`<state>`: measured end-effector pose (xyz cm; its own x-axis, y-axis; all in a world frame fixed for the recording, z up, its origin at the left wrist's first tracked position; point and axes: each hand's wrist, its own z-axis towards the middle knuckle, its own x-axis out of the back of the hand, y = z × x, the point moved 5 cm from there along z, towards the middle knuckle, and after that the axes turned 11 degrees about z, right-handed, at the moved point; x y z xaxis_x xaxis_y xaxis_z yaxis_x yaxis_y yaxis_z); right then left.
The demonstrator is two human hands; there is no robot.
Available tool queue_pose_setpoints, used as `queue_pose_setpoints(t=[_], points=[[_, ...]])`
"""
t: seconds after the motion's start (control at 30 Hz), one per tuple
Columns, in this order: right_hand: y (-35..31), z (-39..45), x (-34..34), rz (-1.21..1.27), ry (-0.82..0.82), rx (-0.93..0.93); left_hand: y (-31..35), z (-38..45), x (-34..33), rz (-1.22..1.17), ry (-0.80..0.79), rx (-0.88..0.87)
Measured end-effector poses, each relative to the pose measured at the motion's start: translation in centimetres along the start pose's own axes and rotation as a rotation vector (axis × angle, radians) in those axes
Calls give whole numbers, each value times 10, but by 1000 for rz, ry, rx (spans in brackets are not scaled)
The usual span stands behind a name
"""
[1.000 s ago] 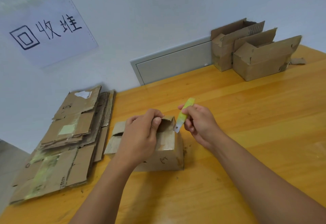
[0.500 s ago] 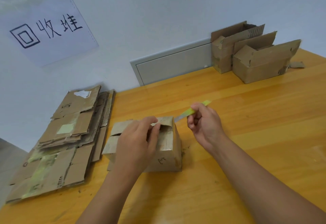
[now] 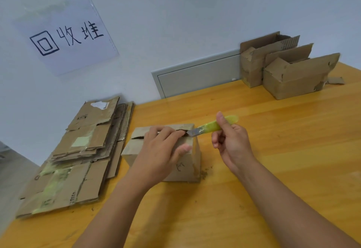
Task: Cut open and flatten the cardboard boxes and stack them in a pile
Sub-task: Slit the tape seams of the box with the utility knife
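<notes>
Two hands work the small box [image 3: 183, 161]: the left hand [image 3: 160, 154] grips its top, while the right hand [image 3: 232, 142] pinches the yellow-handled knife [image 3: 213, 127], blade tip at the flap just beyond the left fingertips.

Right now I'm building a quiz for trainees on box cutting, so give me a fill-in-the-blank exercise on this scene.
1. The right hand holds a knife with a ____ handle.
2. The knife's blade meets the top of the box steadied by the ____ hand.
3. The pile of flattened cardboard lies to the ____ of that box.
4. At the table's far right stand ____ uncut boxes.

Missing words: yellow-green; left; left; two
</notes>
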<state>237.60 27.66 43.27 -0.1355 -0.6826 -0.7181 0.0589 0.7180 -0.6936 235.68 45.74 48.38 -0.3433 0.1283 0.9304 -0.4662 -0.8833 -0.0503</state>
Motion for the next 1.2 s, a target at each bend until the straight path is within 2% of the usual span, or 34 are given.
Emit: queue_pose_setpoints(t=[0.1, 0.37, 0.47, 0.6, 0.83, 0.93, 1.1, 1.2], points=[[-2, 0, 1, -46, 1, 44, 1, 0, -1, -24, -37, -15], [-4, -6, -4, -89, -1, 140, 4, 0, 2, -76, 132, -64], [-1, -6, -2, -73, 51, 123, 1, 3, 1, -122, 160, -15], [5, -11, 0, -24, 138, 76, -2, 12, -2, -158, 119, 41], [6, -12, 5, 67, 255, 56, -6, 25, -6, -132, 33, 30], [3, -13, 5, 36, 234, 97, -6, 25, -7, -131, 38, 48], [12, -18, -11, -115, 64, 90, -4, 32, -11, -106, 44, 109], [13, -19, -12, -159, 52, 105, -7, 33, -12, -112, -35, 81]])
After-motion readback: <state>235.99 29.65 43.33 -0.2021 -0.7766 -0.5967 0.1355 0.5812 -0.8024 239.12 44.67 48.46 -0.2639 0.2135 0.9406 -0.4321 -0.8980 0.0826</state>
